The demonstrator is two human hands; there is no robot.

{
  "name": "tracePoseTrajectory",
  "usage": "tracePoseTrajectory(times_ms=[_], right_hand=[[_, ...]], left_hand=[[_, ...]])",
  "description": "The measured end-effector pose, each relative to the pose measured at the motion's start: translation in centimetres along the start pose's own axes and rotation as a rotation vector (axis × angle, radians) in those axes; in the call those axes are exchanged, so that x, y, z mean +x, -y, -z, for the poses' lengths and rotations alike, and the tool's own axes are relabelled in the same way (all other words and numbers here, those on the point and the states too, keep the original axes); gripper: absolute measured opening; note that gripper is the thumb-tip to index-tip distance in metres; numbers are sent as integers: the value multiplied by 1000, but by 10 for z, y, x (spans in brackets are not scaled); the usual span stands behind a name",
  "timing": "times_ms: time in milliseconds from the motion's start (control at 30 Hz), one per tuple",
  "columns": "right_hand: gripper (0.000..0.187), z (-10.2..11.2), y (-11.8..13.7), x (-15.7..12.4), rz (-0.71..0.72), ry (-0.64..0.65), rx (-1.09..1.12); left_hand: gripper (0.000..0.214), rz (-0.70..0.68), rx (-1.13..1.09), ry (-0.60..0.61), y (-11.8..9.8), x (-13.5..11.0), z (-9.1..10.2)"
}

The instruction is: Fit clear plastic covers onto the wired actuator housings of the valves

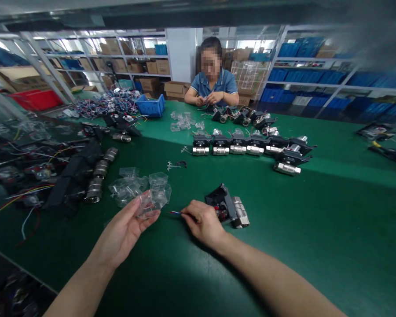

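My left hand (127, 231) has its thumb and fingers closed around a clear plastic cover (148, 206), held just above the table in front of a loose pile of similar clear covers (127, 187). My right hand (203, 220) pinches a thin bundle of wires (175, 213), whose coloured ends stick out to the left of the fingertips. Right beside that hand lies a valve unit with a black housing (230, 204) and a silver metal valve body (240, 212). Part of the housing is hidden behind my right hand.
Several valve units (239, 145) stand in a row farther back, with more (94, 176) at the left. Small parts (176, 165) lie mid-table. A blue bin (151, 105) sits by a heap of wired parts (105, 102). Across the green table (333, 220) a person (213, 81) handles something small.
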State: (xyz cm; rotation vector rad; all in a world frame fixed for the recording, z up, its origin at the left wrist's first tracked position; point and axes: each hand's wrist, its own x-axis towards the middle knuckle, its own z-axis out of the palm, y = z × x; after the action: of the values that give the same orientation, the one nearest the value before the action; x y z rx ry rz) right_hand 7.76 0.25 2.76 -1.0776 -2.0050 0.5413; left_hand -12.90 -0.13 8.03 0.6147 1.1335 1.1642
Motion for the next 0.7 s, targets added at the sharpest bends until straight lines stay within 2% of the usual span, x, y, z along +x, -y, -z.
tracePoseTrajectory(times_ms=[100,267,400,500,567,700], right_hand=[[11,0,0,0,-13,1,11],[10,0,2,0,-45,-5,32],[10,-1,1,0,-54,-7,31],[11,-2,0,-1,-54,-21,40],[11,-2,0,-1,-54,-38,58],[12,-2,3,0,-67,-80,93]], left_hand=[[29,-44,63,-2,6,-7,2],[67,-224,423,-81,14,-11,15],[70,-304,553,-128,17,-13,19],[69,-221,495,-149,20,-14,12],[63,-170,361,-141,24,-13,5],[35,-57,69,-84,32,-15,-7]])
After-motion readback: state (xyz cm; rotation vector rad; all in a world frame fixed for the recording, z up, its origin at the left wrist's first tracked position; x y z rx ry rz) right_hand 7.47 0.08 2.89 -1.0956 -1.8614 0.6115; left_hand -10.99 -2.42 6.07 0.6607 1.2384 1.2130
